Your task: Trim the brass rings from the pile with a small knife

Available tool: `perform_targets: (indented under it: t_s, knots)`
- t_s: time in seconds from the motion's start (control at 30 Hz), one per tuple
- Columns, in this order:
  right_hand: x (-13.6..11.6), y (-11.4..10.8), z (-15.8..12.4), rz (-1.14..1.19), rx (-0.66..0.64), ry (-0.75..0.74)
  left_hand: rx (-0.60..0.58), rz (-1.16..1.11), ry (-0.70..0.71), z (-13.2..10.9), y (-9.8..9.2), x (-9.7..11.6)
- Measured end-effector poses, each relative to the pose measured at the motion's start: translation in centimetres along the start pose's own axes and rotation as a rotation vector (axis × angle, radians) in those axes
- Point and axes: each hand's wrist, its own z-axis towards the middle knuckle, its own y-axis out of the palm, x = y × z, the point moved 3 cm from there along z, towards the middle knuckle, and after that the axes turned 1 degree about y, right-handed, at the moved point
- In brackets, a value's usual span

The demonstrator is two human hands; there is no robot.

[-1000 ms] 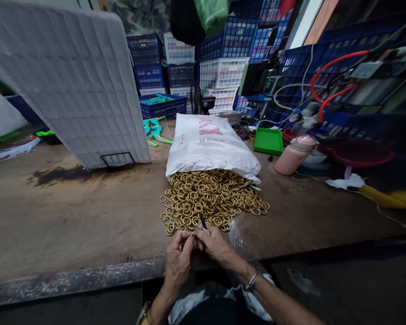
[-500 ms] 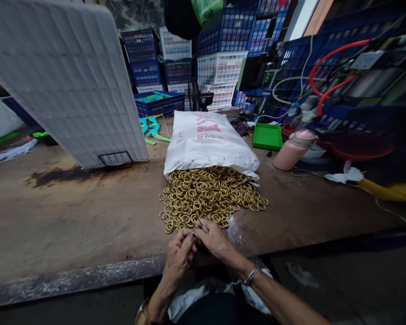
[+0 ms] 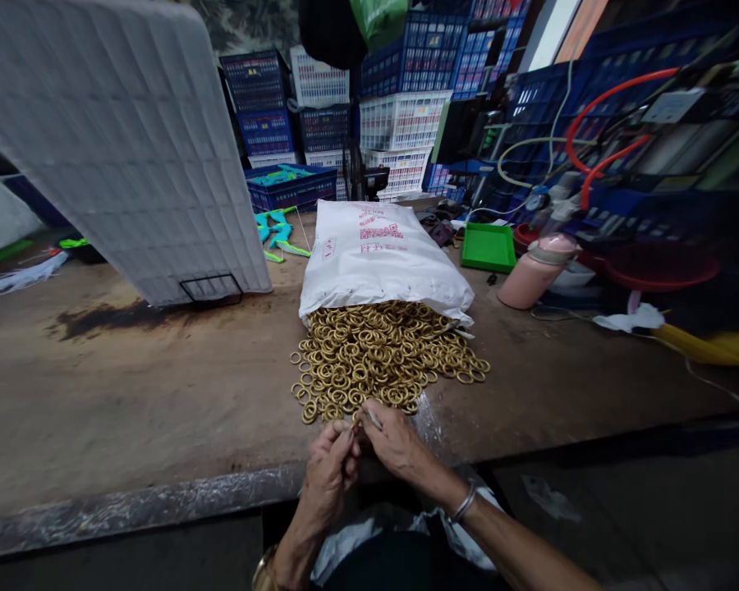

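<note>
White sack (image 3: 382,263), lying on the surface: several lines of red print across its upper face and a short red mark along its left side, all too blurred to read. Stacked blue crates (image 3: 264,131) behind: small pale and yellowish labels on their fronts, none legible. No other readable text, brand or number.

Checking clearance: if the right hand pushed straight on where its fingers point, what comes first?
Probably the near edge of the brass ring pile, just past the right hand; depth unclear.
</note>
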Motion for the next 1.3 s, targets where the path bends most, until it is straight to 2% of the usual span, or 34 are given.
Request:
perform_targets:
  t_s: [0.17,0.37,0.7,0.9,1.17,1.3]
  knots:
    - [0.2,0.5,-0.8,-0.319,-0.046,-0.104,0.041,0.027,0.015,-0.1,0.0,0.2]
    - [0.0,0.6,-1.2,-0.481,-0.067,-0.144,0.057,0.053,0.012,-0.1,-0.3,0.1]
    - [-0.6,0.5,-1.5,-0.514,-0.063,-0.144,0.104,0.062,-0.004,-0.2,0.0,0.5]
    - [-0.4,0.5,-1.3,-0.516,-0.052,-0.128,0.083,0.127,0.048,-0.3,-0.3,0.3]
    - [-1.1,0.4,-1.0,-0.436,-0.170,-0.126,0.066,0.173,0.080,-0.4,-0.6,0.5]
    - [-0.3,0.2,-0.8,-0.486,-0.182,-0.115,0.054,0.209,0.095,-1.5,-0.1,1.3]
